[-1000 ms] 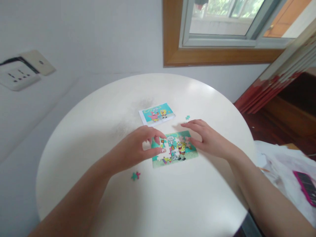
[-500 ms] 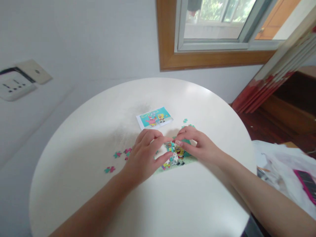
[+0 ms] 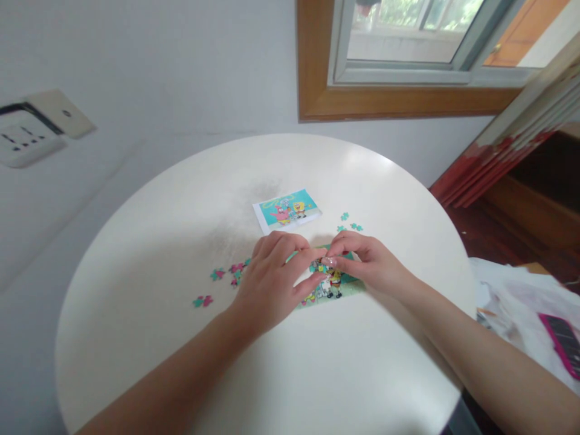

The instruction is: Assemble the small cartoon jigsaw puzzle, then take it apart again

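Puzzle (image 3: 334, 292) on the table (image 3: 272, 374), both hands at it; piece-fitting apparently in hand.
Left hand (image 3: 274, 275) curved, thumb and forefinger parted; right hand (image 3: 367, 263) had thumb and fingertip together, any piece between them indeterminable. The next move seemed to call for careful alignment.

**Head view, forward and down**

My one camera, worn on the head, looks from above the near side of the table (image 3: 290, 374), steeply enough to take in most of its top. My left hand (image 3: 274, 281) and right hand (image 3: 369, 260) fall near mid-frame; beyond, the wall (image 3: 181, 66) and window (image 3: 403, 36) fill the upper part.
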`<state>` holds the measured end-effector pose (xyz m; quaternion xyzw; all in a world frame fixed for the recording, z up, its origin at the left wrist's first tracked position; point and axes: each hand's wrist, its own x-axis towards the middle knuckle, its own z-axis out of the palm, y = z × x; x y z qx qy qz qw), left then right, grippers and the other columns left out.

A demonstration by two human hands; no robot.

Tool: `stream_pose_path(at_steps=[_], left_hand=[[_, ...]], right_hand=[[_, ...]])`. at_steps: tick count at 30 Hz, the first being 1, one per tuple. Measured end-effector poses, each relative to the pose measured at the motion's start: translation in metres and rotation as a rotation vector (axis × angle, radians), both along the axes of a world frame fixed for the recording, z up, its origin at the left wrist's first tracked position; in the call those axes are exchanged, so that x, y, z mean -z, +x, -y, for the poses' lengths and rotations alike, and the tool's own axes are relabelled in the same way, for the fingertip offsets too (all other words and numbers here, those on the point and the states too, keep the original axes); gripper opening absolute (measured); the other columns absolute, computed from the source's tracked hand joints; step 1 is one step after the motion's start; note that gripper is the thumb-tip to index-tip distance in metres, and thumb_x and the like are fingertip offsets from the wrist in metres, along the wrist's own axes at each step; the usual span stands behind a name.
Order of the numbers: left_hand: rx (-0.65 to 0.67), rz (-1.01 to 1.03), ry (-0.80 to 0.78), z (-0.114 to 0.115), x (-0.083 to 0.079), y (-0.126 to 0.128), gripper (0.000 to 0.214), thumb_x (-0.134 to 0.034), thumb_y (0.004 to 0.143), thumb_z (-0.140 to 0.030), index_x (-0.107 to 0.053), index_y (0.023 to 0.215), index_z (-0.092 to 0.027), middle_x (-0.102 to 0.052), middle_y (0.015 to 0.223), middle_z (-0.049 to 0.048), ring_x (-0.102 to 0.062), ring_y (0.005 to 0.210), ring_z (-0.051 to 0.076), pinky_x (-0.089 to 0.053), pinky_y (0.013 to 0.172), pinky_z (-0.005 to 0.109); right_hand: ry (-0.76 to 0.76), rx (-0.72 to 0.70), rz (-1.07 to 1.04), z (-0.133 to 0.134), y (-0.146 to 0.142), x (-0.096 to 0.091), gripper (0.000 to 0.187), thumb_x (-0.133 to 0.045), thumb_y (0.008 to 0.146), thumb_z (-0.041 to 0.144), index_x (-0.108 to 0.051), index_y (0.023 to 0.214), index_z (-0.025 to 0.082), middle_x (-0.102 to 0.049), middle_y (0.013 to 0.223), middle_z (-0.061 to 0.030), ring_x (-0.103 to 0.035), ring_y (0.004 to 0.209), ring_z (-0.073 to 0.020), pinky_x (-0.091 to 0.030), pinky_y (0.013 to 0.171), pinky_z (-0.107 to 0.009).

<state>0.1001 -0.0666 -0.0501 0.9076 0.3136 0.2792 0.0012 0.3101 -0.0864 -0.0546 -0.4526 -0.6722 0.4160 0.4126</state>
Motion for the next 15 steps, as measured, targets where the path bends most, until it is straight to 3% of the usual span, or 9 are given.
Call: stream_pose_path(at_steps=[7, 11, 15], left_hand=[[0.038, -0.077, -0.130, -0.008, -0.001, -0.006, 0.034, -0.059, 0.090, -0.029, -0.058, 0.122, -0.018, -0.057, 0.108, 0.0086, -0.049, 0.106, 0.025, -0.039, 0.095, 0.040], [0.070, -0.122, -0.212, -0.015, 0.001, -0.012, 0.019, -0.057, 0.089, -0.020, -0.064, 0.107, -0.019, -0.057, 0.101, 0.0063, -0.049, 0.102, 0.024, -0.039, 0.093, 0.040], [0.114, -0.131, -0.273, -0.015, 0.006, -0.009, 0.013, -0.058, 0.089, -0.022, -0.065, 0.099, -0.020, -0.057, 0.099, 0.0056, -0.049, 0.100, 0.024, -0.040, 0.089, 0.039]], right_hand=[[0.088, 0.032, 0.208, 0.000, 0.004, -0.002, 0.013, -0.064, 0.084, 0.026, -0.069, 0.074, 0.020, -0.062, 0.075, -0.0010, -0.057, 0.077, -0.0151, -0.043, 0.079, -0.032], [0.145, 0.007, 0.355, 0.001, 0.003, -0.001, 0.015, -0.063, 0.082, 0.019, -0.068, 0.067, 0.020, -0.062, 0.070, -0.0008, -0.056, 0.076, -0.0158, -0.041, 0.079, -0.033], [0.108, -0.007, 0.488, 0.003, -0.001, 0.004, 0.017, -0.062, 0.080, 0.016, -0.067, 0.065, 0.020, -0.062, 0.072, -0.0014, -0.055, 0.077, -0.0162, -0.040, 0.079, -0.033]])
